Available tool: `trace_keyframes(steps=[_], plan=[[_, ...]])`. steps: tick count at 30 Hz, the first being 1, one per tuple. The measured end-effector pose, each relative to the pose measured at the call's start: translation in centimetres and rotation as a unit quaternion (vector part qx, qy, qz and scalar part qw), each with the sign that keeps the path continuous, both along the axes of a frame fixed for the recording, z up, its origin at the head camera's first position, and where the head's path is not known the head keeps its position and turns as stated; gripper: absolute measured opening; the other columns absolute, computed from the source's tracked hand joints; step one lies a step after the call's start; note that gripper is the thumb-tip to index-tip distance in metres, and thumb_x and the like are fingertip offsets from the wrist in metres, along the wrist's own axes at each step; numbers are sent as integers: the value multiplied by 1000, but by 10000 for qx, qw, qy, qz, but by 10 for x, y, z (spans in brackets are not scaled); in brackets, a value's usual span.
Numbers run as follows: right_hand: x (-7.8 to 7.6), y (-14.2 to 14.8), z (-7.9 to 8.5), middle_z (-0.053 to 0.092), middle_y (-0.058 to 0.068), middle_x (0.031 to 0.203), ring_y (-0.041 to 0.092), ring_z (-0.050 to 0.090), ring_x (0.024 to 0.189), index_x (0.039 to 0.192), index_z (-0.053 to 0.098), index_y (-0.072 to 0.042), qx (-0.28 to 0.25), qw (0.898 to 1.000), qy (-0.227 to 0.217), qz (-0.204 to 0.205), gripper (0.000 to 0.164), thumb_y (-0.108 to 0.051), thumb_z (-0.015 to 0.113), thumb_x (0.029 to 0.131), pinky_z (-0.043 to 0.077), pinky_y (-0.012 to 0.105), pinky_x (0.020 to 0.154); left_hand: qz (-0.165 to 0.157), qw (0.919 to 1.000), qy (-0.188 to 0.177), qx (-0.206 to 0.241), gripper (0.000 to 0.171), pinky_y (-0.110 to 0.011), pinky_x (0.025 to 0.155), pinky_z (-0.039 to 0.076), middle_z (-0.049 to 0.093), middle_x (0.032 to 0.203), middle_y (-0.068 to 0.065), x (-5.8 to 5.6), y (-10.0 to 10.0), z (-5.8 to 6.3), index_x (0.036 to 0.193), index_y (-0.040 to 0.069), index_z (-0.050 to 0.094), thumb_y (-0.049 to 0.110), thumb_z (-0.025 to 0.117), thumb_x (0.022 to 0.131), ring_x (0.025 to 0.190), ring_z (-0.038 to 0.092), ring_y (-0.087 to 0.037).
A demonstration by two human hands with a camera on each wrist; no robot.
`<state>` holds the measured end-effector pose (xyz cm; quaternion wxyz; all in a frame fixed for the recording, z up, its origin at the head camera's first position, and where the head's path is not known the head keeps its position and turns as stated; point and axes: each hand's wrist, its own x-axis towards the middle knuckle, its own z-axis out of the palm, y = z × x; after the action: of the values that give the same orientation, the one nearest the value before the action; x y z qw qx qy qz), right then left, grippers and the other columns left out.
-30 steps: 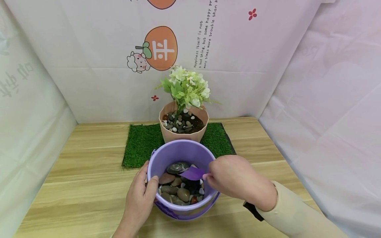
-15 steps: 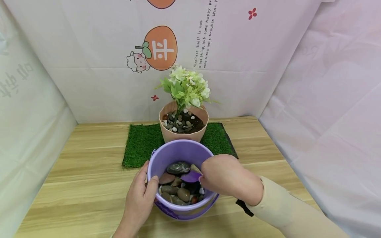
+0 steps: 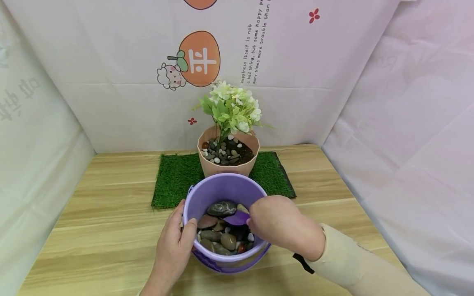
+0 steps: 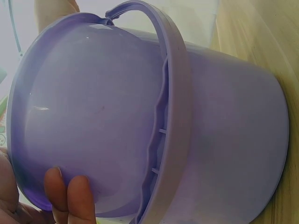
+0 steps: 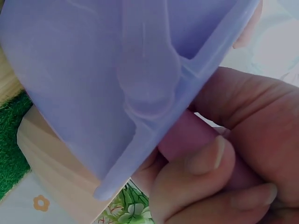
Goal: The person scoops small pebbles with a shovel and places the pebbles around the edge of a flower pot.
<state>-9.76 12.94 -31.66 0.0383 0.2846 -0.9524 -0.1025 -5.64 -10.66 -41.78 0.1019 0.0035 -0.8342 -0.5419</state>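
A purple bucket [image 3: 226,187] stands at the front of the table with several smooth stones [image 3: 228,241] inside. My left hand [image 3: 174,242] grips its left rim, thumb over the edge and fingers along the outside; the left wrist view shows two fingertips [image 4: 80,196] against the wall. Over the right rim, my right hand [image 3: 283,224] holds a small shovel, its purple blade [image 3: 238,218] down among the stones. In the right wrist view, my fingers curl round its pink handle [image 5: 184,135]. The back of my hand hides the handle from above.
Just behind the bucket, a peach flowerpot [image 3: 229,168] with white flowers [image 3: 233,105], pebbles and dark soil stands on a green turf mat [image 3: 175,181]. The bucket's handle [image 4: 180,102] hangs down its near side. White cloth walls [image 3: 400,123] enclose the wooden table [image 3: 96,230].
My right hand has shifted left over the bucket, and the shovel blade has moved slightly left among the stones. A pale stone now shows beside the blade. My left hand has stayed put.
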Motion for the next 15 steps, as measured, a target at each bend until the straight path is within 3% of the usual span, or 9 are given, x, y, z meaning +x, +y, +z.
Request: trace_keyframes(steps=[6, 15], plan=[[-1, 0, -8, 43, -7, 53, 12, 45, 44, 56, 46, -20, -186, 9997, 131, 40, 50, -35, 76, 93, 48, 36, 39, 6, 10000, 16, -29, 55, -56, 127, 31, 37, 166, -18, 1, 0, 0, 158, -2, 40, 19, 50, 108, 153, 35, -37], [0, -2, -19, 46, -6, 55, 12, 47, 45, 59, 50, -18, -362, 9946, 882, 408, 46, -33, 81, 88, 43, 32, 34, 22, 9999, 68, -84, 55, -57, 127, 30, 37, 166, -18, 1, 1, 1, 158, -2, 40, 18, 50, 108, 153, 35, -38]])
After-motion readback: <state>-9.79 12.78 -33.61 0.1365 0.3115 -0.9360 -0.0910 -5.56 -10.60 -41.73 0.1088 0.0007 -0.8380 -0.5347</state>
